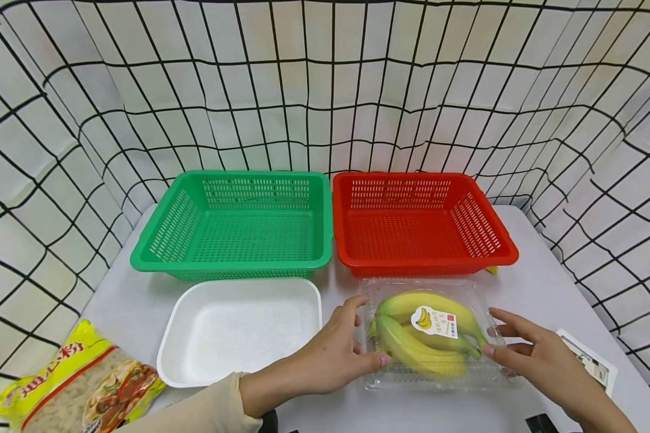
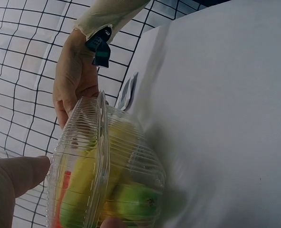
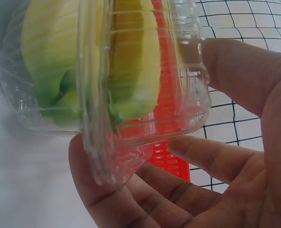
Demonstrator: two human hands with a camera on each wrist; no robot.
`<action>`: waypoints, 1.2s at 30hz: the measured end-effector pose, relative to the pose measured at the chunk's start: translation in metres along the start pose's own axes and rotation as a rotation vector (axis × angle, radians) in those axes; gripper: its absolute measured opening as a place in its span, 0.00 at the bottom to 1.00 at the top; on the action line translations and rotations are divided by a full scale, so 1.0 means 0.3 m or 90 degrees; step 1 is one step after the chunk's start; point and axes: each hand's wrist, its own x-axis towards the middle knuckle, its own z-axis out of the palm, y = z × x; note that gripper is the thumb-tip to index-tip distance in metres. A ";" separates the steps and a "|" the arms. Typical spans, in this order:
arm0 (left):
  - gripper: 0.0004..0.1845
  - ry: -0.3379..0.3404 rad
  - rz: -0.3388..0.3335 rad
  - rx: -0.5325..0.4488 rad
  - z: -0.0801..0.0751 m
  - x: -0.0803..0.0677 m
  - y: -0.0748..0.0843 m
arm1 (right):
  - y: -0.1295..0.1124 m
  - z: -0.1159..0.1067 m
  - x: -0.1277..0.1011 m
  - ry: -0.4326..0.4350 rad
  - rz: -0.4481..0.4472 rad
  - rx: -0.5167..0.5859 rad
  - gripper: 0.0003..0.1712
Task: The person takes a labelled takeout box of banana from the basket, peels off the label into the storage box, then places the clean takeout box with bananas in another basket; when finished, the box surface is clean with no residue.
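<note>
A clear plastic clamshell box [image 1: 376, 376] with bananas [image 1: 436, 300] inside lies on the white table just in front of the red basket. A white label [image 1: 434, 322] with a banana picture shows on its lid. My left hand [image 1: 336, 346] holds the box's left side, thumb at the near left part and fingers at the far left edge. On the opposite side, my right hand [image 1: 541, 355] grips the right end. In the right wrist view, the fingers [image 3: 100, 183] lie at the protruding rim and the thumb is against the lid.
Behind stand a green basket [image 1: 230, 266] and a red basket [image 1: 428, 263], side by side. A white tray [image 1: 238, 337] lies left of the box, with a yellow food bag [image 1: 81, 385] farther left. A white card-like item [image 1: 590, 361] lies beyond the right hand. Black netting surrounds the table.
</note>
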 end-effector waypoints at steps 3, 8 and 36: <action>0.52 -0.004 -0.005 -0.006 0.001 0.004 -0.002 | 0.002 0.002 0.006 -0.002 0.002 0.000 0.50; 0.52 -0.010 -0.006 -0.003 0.001 0.008 -0.006 | 0.005 0.005 0.013 -0.006 0.003 0.002 0.51; 0.53 0.000 0.000 0.011 0.002 0.009 -0.028 | 0.004 0.017 0.031 -0.019 -0.019 0.030 0.50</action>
